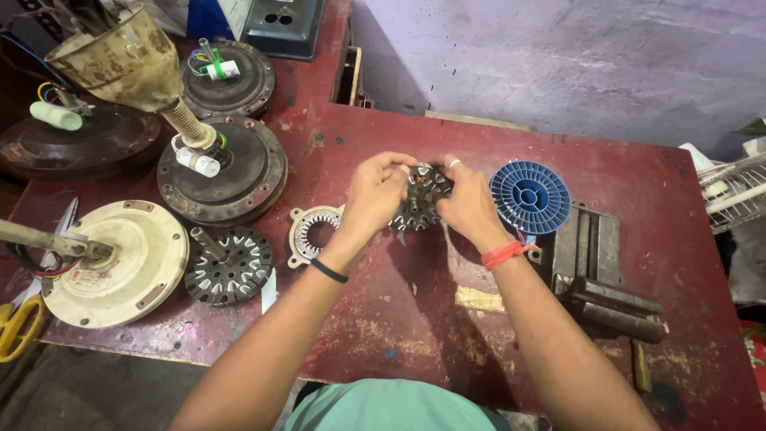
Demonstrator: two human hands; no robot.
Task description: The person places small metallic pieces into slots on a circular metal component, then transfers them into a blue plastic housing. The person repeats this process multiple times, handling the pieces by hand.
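Stator core held in both my hands above the red bench.

My left hand [375, 191] and right hand [465, 205] grasp the toothed, dark metal fan stator [420, 196] from either side, above the scuffed red-painted table [415, 311]. Just left lies a slotted metal ring [313, 231]; just right, a ribbed blue plastic spool [530, 196]. Farther left rest a dark wound stator [229, 266] and round fan motor housings [222, 169].
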